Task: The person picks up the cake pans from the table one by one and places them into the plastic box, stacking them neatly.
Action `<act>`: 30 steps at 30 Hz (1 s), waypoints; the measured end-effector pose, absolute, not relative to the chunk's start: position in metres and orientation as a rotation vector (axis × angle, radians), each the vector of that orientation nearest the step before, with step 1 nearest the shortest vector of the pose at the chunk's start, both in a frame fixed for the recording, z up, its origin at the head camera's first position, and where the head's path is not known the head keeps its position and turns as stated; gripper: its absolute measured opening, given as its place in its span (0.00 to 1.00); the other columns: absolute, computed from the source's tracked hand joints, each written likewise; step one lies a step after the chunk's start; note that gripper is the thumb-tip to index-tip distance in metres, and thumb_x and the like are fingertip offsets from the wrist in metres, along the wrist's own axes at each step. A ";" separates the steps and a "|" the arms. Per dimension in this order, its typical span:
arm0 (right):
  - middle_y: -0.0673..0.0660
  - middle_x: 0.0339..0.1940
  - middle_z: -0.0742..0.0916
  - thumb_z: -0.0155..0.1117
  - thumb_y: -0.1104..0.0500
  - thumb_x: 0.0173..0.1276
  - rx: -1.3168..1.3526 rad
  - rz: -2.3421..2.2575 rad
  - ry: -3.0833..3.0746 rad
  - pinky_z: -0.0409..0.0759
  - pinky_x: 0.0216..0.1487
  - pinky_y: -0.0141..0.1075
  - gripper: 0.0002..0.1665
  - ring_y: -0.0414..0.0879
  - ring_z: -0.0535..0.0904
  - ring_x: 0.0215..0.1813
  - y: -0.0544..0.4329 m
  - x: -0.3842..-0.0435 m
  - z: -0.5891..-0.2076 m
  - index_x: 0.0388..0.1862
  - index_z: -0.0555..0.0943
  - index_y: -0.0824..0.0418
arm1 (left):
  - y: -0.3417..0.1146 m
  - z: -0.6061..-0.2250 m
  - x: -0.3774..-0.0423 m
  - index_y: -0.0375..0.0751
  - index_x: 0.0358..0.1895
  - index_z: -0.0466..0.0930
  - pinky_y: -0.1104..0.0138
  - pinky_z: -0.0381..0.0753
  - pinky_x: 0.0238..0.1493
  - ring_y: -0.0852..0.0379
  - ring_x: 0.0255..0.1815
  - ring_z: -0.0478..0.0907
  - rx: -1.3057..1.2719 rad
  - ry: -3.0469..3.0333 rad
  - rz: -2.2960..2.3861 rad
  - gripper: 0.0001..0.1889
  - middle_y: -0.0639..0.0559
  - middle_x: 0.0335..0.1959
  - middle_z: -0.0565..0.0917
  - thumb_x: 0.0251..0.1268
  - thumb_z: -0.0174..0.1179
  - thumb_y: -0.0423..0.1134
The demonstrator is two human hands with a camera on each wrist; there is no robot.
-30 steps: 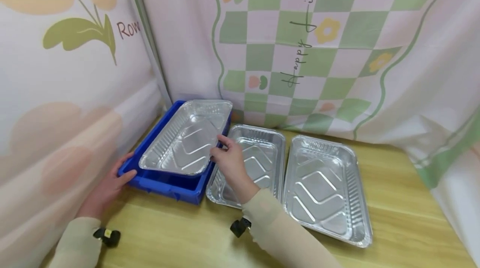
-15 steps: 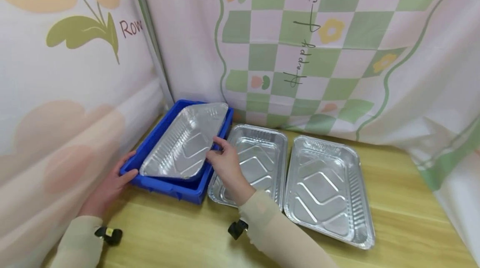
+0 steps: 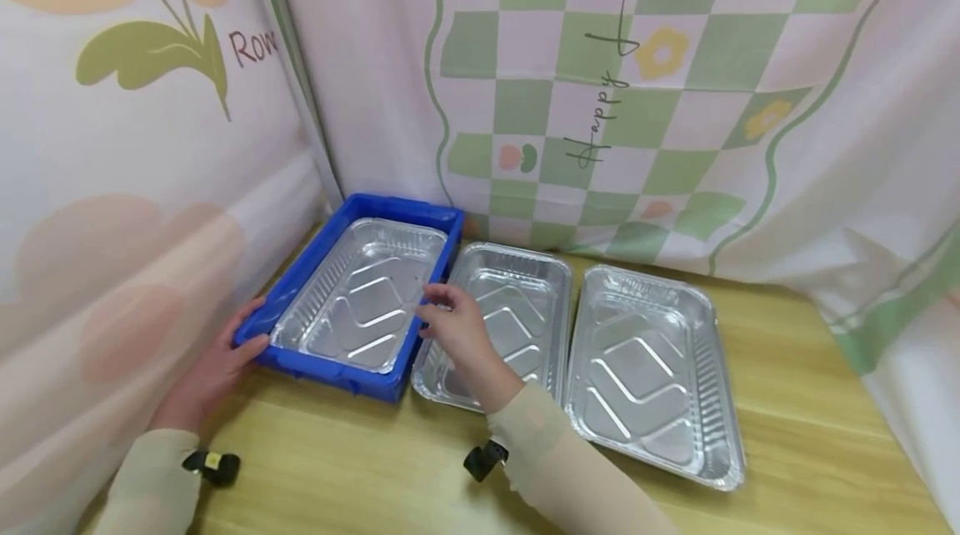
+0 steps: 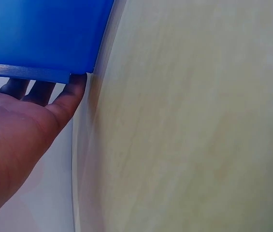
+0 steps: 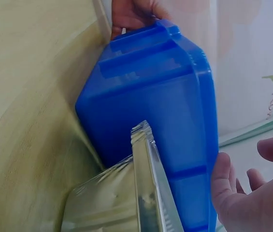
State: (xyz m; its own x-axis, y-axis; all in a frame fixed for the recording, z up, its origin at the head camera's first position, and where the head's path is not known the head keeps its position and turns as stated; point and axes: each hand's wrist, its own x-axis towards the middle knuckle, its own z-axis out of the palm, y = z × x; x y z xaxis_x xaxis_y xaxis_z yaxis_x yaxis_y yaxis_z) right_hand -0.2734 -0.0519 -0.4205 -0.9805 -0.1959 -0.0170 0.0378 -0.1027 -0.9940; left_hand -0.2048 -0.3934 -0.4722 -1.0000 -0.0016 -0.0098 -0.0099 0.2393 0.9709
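Note:
A foil tray sits inside a blue plastic bin at the left of the table, its rim below the bin's edge. My left hand grips the bin's near left corner, thumb at the rim and fingers along the outer side. In the left wrist view, the fingers reach under the bin's lip. At the bin's right edge, my right hand has its thumb and fingers apart with nothing between them. The right wrist view shows a fingertip right at the bin's side wall.
Two more foil trays stand to the right of the bin: the middle tray, partly behind my right hand, and the right-hand tray. Printed curtains close off the back and left of the wooden table.
The foil tray has gone from lying tilted over the bin's rim to sitting down inside it. My right hand has let go of its edge. The left hand stays on the bin's corner.

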 end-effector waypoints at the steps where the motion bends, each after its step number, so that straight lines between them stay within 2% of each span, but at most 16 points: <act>1: 0.61 0.48 0.81 0.62 0.71 0.61 -0.181 -2.221 1.966 0.84 0.43 0.46 0.21 0.47 0.79 0.39 -0.050 -0.273 -0.420 0.54 0.77 0.72 | -0.393 -0.472 -0.205 0.56 0.80 0.42 0.74 0.77 0.44 0.69 0.45 0.74 -0.004 2.464 1.940 0.34 0.22 0.69 0.51 0.78 0.49 0.40; 8: 0.55 0.36 0.81 0.59 0.70 0.63 -0.194 -2.254 1.900 0.83 0.37 0.40 0.18 0.44 0.77 0.32 -0.031 -0.274 -0.415 0.52 0.76 0.75 | -0.392 -0.473 -0.202 0.61 0.79 0.45 0.75 0.77 0.42 0.69 0.43 0.76 0.010 2.448 1.994 0.33 0.22 0.67 0.52 0.79 0.47 0.37; 21: 0.54 0.36 0.81 0.60 0.69 0.65 -0.156 -2.338 1.790 0.81 0.33 0.35 0.13 0.45 0.77 0.28 0.010 -0.276 -0.404 0.48 0.76 0.73 | -0.391 -0.477 -0.200 0.64 0.78 0.48 0.75 0.77 0.43 0.69 0.43 0.76 0.032 2.409 2.038 0.32 0.22 0.66 0.50 0.79 0.47 0.38; 30: 0.54 0.37 0.80 0.59 0.69 0.68 -0.197 -2.323 1.805 0.82 0.38 0.38 0.12 0.46 0.78 0.30 0.048 -0.275 -0.393 0.48 0.75 0.72 | -0.392 -0.475 -0.199 0.68 0.78 0.46 0.76 0.77 0.42 0.71 0.42 0.76 0.027 2.450 1.974 0.32 0.21 0.66 0.49 0.79 0.47 0.40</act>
